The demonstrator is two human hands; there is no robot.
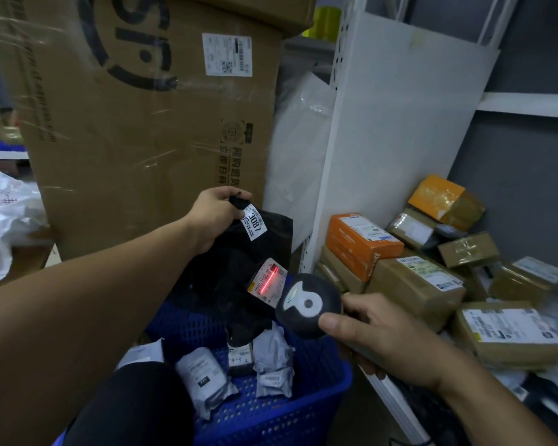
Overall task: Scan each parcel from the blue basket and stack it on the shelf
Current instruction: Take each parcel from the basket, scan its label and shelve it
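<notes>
1. Blue basket (303,413): perforated plastic, lowest in view, just left of the shelf's front edge.
2. Small parcels in the basket: two grey wrapped bags (203,378) (274,365), each with a printed label, and a dark packet (239,355) standing between them.
3. Right hand (384,342): fingers curled round the handle of a scanner (308,304), thumb lying against the near rim of its round black head. The head points at the parcel beyond it.
4. Black parcel (239,268): soft dark bag hanging above the far end of the basket, not touching the shelf. A shipping label (266,283) on its lower right carries a red scan line across the barcode. A white tag (255,222) reading 3087 sits near its top.
5. Left hand (216,214): fingers and thumb clamped on the bunched top corner of the black parcel, holding it up.
6. Shelf (384,107): white side panel upright, lower level to the right loaded with parcels. Among them: an orange box (358,239) nearest the panel, a brown carton (416,281) touching it, a taped carton (509,333) nearer the front, and an orange-yellow box (438,194) at the back.
7. White plastic bags (4,214): crumpled, far left.
8. Large cardboard carton (142,140): upright behind the basket, wrapped in clear film, white label (227,54) on its upper face.
</notes>
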